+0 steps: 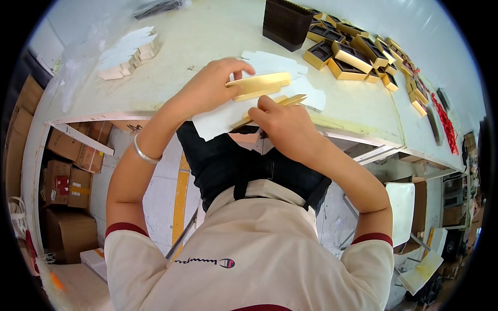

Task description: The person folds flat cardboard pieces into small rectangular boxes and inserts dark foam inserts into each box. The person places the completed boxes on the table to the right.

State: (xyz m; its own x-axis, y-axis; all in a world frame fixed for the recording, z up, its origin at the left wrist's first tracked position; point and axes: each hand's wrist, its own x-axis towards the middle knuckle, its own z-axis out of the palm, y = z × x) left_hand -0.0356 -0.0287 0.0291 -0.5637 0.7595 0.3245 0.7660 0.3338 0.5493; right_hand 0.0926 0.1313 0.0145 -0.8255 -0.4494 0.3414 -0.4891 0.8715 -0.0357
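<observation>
White folded card pieces (127, 52) lie stacked at the far left of the pale table (197, 31), well apart from the hands. Nearer the middle, the left hand (210, 85), with a silver bangle (143, 152) on its wrist, rests on a flat white card sheet (218, 122) that overhangs the table's near edge; its fingers (239, 66) curl closed over the left end of a gold card piece (259, 85), pinning it down. Just beside it, the right hand (282, 124) pinches a narrow gold strip (288, 101) between thumb and fingers, the strip lying just below the larger gold piece and slanting up to the right. Farther right and toward the back of the table stands a dark brown ribbed box (287, 23), and beside it a cluster of gold trays with dark inserts (353, 52) runs along the right edge. Red items (446, 124) lie at the far right of the table.
</observation>
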